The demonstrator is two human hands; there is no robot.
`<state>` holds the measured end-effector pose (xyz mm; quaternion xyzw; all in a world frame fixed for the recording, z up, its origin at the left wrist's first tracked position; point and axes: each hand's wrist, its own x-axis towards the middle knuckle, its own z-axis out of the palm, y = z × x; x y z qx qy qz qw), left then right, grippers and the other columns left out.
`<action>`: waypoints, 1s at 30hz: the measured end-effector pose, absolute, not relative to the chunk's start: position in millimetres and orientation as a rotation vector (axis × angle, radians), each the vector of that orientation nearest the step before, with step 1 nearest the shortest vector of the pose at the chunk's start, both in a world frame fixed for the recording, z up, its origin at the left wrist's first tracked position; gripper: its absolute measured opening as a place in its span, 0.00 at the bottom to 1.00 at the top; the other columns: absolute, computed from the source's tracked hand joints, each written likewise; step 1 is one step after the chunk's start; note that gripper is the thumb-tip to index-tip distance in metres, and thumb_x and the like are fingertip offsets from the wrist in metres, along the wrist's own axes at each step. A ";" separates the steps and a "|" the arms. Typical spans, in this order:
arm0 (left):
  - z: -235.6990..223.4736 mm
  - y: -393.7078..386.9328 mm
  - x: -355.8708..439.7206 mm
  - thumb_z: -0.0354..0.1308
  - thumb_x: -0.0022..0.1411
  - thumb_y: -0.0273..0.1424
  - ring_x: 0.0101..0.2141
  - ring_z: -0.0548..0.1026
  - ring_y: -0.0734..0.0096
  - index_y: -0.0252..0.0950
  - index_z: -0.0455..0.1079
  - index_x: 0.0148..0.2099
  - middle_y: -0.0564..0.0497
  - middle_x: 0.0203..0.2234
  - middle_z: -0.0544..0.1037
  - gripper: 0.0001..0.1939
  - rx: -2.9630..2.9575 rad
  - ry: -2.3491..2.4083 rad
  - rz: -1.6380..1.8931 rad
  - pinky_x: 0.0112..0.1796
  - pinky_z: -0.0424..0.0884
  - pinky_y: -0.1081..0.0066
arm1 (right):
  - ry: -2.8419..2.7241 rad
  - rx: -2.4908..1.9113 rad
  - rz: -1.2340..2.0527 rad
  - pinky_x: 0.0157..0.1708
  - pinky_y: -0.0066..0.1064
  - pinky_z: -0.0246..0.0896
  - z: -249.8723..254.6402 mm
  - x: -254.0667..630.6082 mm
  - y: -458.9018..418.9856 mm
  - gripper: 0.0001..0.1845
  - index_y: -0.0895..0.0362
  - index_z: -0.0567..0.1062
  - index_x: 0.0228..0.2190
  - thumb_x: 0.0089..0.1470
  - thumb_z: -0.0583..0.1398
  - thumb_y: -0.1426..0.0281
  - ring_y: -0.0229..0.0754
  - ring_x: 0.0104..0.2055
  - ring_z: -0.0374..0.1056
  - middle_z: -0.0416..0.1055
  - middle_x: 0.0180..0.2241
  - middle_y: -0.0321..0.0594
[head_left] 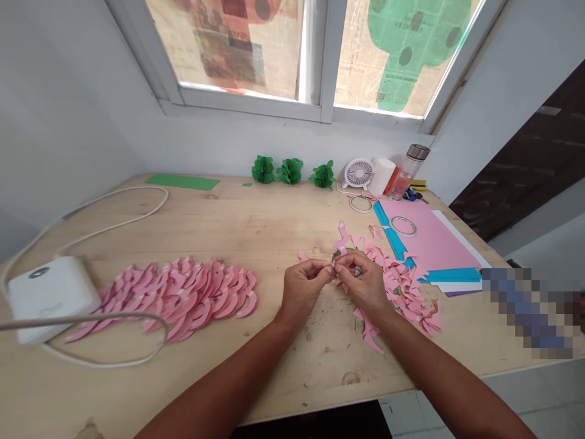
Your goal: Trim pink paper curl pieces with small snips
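My left hand (304, 279) and my right hand (363, 277) meet over the table, thumbs and fingertips pinched together. What lies between the fingertips is too small and covered to make out. A curved pink paper piece (342, 235) with a whitish patch shows just beyond them. Partly hidden behind my right hand is a greyish ring-shaped thing. Pink paper scraps (414, 296) are heaped beside and under my right hand. Left of my hands, many curved pink paper pieces (192, 296) lie overlapped in rows, some with whitish patches.
A white box-shaped device (52, 292) with a looping cable (109, 363) sits at left. Green paper ornaments (289, 171), a small fan (359, 174) and a glass bottle (404, 177) stand along the wall. Pink sheets (434, 235), a ring (403, 225) and a green strip (183, 182) lie flat.
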<state>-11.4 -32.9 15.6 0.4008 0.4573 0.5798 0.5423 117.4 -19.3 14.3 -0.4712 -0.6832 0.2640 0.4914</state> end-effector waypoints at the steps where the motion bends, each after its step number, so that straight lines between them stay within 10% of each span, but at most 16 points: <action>1: 15.3 -32.8 -11.4 0.63 0.44 0.28 0.22 0.72 0.73 0.32 0.75 0.26 0.52 0.17 0.75 0.04 0.954 1.088 1.378 0.28 0.71 0.74 | -1.657 -1.146 0.654 0.36 0.34 0.58 13.8 117.6 -18.8 0.04 0.54 0.72 0.22 0.46 0.59 0.71 0.42 0.34 0.66 0.72 0.29 0.39; 30: 18.2 -31.5 -15.3 0.62 0.47 0.32 0.25 0.71 0.75 0.32 0.74 0.35 0.51 0.22 0.75 0.11 0.970 0.933 1.298 0.29 0.68 0.74 | -1.288 -1.082 1.289 0.26 0.28 0.59 20.5 118.3 -22.4 0.08 0.57 0.72 0.22 0.47 0.60 0.65 0.37 0.26 0.64 0.68 0.23 0.35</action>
